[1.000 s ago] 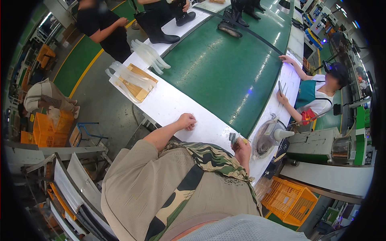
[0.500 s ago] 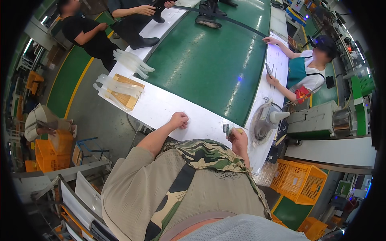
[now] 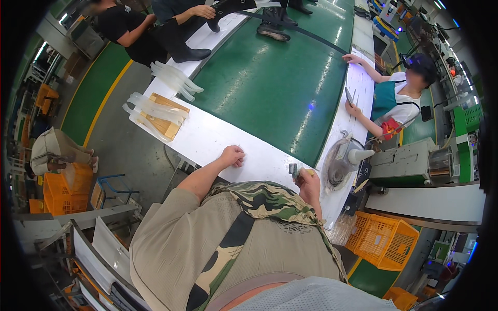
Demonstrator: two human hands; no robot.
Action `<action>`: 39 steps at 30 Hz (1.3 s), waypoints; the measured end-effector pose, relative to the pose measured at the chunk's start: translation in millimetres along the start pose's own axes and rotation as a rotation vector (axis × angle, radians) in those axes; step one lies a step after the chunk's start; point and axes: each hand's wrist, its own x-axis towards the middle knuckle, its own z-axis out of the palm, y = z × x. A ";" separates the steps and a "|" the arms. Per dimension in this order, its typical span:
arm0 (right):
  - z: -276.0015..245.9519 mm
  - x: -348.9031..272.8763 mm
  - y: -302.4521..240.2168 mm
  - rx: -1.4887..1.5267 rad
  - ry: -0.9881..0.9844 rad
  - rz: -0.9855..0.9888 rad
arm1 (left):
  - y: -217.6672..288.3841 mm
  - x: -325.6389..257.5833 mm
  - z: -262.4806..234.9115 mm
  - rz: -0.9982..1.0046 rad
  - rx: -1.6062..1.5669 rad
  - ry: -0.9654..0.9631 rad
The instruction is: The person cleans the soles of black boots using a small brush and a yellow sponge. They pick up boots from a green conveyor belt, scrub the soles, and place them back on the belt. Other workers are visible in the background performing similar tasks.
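A white sheet on the workbench edge is pinned under the curled fingers of the left hand, while a small dark tool is gripped in the right hand, seemingly poised to be brought carefully to the sheet.

A person in a tan shirt with camouflage patches

The shirt has short sleeves that stop above the elbows. A green, brown and black camouflage collar lies over the shoulders, a dark strip runs down the front, and both forearms are bare
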 end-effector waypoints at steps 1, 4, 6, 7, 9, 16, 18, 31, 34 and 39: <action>-0.2 -0.3 -0.4 -0.008 -0.003 0.003 | 0.1 -0.1 -0.4 0.001 0.004 0.000; 1.3 -2.5 -2.7 -0.026 -0.010 0.007 | 0.7 -0.6 -0.3 0.004 0.010 -0.001; 1.7 -2.5 -2.6 -0.028 -0.012 0.004 | 0.6 -0.9 -0.2 0.003 0.007 0.000; 1.5 -2.4 -2.9 -0.030 -0.014 0.004 | 0.8 -0.6 -0.1 0.004 0.008 0.000; 0.9 -2.5 -2.9 -0.032 -0.019 0.007 | 0.6 -0.7 -0.2 0.006 0.009 0.001; 0.4 -1.7 -0.5 -0.028 -0.012 0.006 | 0.0 -0.3 -0.1 -0.004 -0.004 0.005; 0.3 -1.8 0.1 -0.023 -0.005 0.006 | 0.4 -0.1 0.4 -0.005 -0.003 0.005; 1.6 -2.0 -0.9 -0.028 -0.013 0.015 | 1.1 -0.5 0.3 -0.002 0.009 0.005; -0.6 0.2 1.1 -0.021 -0.017 0.016 | 0.8 -0.2 0.1 -0.002 0.008 0.002; 0.8 0.8 0.6 -0.017 -0.013 0.022 | -0.9 0.9 -0.3 -0.002 0.005 0.004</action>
